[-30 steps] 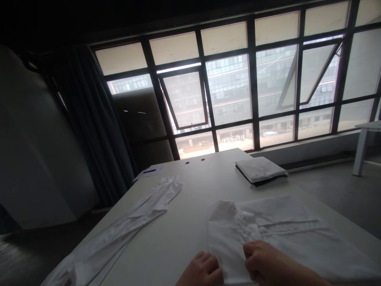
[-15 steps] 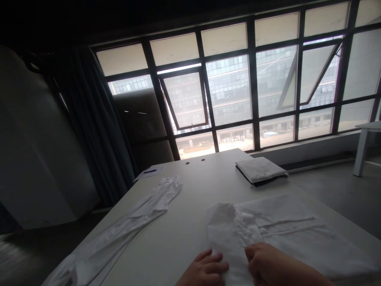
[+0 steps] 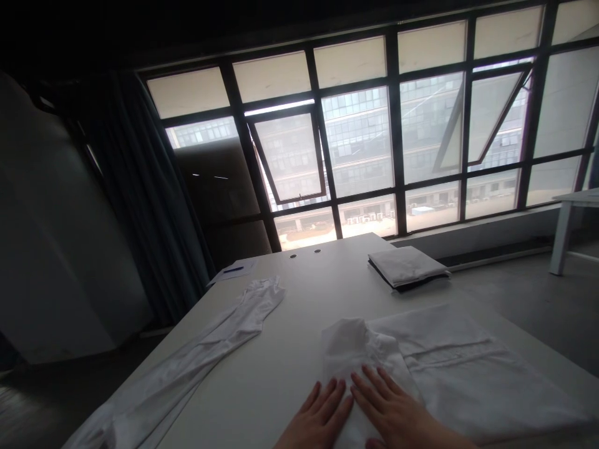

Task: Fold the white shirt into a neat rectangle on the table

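A white shirt [image 3: 449, 368] lies spread at the right front of the white table [image 3: 262, 380], with one part folded over on its left side. On that folded part rests my right hand [image 3: 393, 399], palm down with the fingers stretched out. Close beside it, my left hand [image 3: 321, 411] lies flat with its fingers apart, at the left edge of the shirt. The fingertips of both hands almost meet. Neither hand grips the cloth.
Another white garment [image 3: 201, 362] lies lengthwise along the table's left side. Folded cloths, white over dark [image 3: 407, 268], are stacked near the right edge. Paper [image 3: 241, 272] with a blue pen [image 3: 233, 269] is at the far left. A white table leg [image 3: 561, 240] stands at right.
My right hand has let go of the shirt's fold, opened and moved left to lie flat on the cloth. My left hand has shifted slightly and flattened beside it.
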A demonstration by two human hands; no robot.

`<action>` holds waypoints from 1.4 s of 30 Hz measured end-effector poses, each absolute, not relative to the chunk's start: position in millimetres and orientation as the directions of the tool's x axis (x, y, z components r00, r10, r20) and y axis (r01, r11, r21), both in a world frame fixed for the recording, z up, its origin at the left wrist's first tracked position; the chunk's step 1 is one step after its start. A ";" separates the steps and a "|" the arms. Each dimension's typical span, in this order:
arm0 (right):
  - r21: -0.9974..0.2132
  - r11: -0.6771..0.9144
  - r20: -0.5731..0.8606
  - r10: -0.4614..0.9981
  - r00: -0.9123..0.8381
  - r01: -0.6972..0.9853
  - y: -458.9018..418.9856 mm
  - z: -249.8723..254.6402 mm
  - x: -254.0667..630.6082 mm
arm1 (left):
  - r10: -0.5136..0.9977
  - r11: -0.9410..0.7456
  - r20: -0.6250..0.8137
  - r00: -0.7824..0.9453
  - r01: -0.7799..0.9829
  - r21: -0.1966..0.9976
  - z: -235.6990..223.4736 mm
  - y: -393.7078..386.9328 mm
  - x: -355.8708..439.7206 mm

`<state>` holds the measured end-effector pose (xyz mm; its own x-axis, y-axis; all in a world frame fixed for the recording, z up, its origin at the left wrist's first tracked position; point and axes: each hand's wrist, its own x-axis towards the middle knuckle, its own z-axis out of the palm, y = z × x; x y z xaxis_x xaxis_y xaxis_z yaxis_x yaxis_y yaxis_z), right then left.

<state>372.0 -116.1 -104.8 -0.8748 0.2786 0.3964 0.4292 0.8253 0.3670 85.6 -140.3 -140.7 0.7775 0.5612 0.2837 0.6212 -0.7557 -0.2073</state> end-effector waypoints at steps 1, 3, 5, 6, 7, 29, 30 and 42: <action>0.401 0.816 0.412 0.245 -0.877 0.416 -114.8 -108.7 372.7 | 0.562 -0.762 0.282 0.778 0.619 -0.190 -144.4 -139.3 84.3; 0.442 0.806 0.435 0.190 -0.880 0.393 -114.1 -114.1 373.4 | 0.568 -0.783 0.278 0.774 0.613 -0.107 -147.0 -139.2 81.3; 0.421 0.832 0.423 0.173 -0.890 0.362 -117.0 -111.6 374.6 | 0.575 -0.811 0.259 0.776 0.581 0.060 -141.3 -141.9 77.3; 0.365 0.866 0.399 0.186 -0.898 0.341 -119.7 -105.9 375.5 | 0.579 -0.816 0.250 0.776 0.551 0.177 -135.5 -143.8 74.9; 0.263 0.903 0.380 0.228 -0.897 0.341 -122.8 -97.2 376.7 | 0.595 -0.798 0.257 0.761 0.520 0.305 -128.1 -145.5 72.3; -0.586 0.332 0.174 0.943 -0.285 0.740 0.7 -67.2 331.7 | 0.928 -0.250 0.372 0.024 0.781 0.572 -108.3 -37.1 94.8; -0.567 0.332 0.187 0.943 -0.275 0.754 -0.7 -69.6 331.2 | 0.929 -0.241 0.370 0.020 0.792 0.561 -109.0 -37.4 94.9; -0.276 0.357 0.210 0.928 -0.306 0.892 -17.0 -70.8 323.6 | 0.944 -0.085 0.321 -0.081 0.879 0.469 -101.6 -48.9 102.9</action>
